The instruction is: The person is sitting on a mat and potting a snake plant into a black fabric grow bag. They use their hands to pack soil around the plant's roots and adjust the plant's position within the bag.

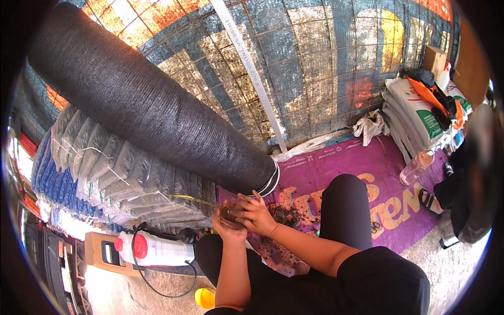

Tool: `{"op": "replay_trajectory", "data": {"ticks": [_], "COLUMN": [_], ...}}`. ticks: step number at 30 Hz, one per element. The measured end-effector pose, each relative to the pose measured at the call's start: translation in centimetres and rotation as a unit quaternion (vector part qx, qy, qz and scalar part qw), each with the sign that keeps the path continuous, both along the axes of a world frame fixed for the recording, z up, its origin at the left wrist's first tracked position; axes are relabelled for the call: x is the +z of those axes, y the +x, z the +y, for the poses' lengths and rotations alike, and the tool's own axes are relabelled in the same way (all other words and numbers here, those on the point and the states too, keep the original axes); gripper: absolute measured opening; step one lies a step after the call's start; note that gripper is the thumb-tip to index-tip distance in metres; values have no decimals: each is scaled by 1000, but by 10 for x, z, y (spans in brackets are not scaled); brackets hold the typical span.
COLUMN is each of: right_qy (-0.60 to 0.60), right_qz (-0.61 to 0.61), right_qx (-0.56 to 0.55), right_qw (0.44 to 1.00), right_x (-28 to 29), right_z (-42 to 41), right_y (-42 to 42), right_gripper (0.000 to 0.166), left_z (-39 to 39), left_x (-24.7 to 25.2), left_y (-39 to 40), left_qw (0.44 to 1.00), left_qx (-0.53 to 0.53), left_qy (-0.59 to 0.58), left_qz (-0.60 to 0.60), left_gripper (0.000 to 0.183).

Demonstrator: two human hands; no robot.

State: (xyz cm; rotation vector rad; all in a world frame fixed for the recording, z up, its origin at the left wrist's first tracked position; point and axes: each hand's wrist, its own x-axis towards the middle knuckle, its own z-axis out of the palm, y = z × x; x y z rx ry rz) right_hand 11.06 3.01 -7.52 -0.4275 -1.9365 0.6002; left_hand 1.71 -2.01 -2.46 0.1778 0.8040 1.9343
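A brown clump of soil and roots (227, 214) lies between my hands, low over my lap. My left hand (231, 231) cups it from below, with dirt on the palm and fingers. Over its right side rest the fingers of my right hand (255, 215), partly spread. From the clump a thin yellow-green stem or leaf (193, 199) extends left. Loose dark soil with root bits (285, 216) is scattered over a purple printed banner (315, 173) beneath and to the right of my hands.
A big roll of black netting (157, 106) slants in from upper left, above stacked plastic-wrapped packs (118, 165). Left of me stands a white sprayer tank (157, 248) with a hose. At right are a clear bottle (417, 167), stacked sacks (413, 110) and another person (468, 173).
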Motion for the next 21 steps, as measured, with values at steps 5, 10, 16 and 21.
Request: {"op": "replay_trajectory", "data": {"ticks": [5, 10, 16, 21], "right_qy": [-30, -5, -26, -104], "right_qz": [5, 20, 63, 89], "right_qx": [10, -25, -22, 14], "right_qw": [999, 999, 997, 990], "right_x": [16, 10, 4, 3], "right_z": [-8, -9, -18, -25], "right_y": [6, 1, 1, 1], "right_gripper": [35, 33, 25, 23], "left_z": [4, 2, 1, -1], "left_x": [-10, 0, -29, -20], "left_y": [-9, 6, -2, 3], "left_qw": [998, 998, 994, 994], "left_qx": [4, -23, -44, -45], "left_qy": [-47, -58, -100, -95], "left_qz": [38, 16, 22, 25], "left_gripper": [34, 30, 24, 22]}}
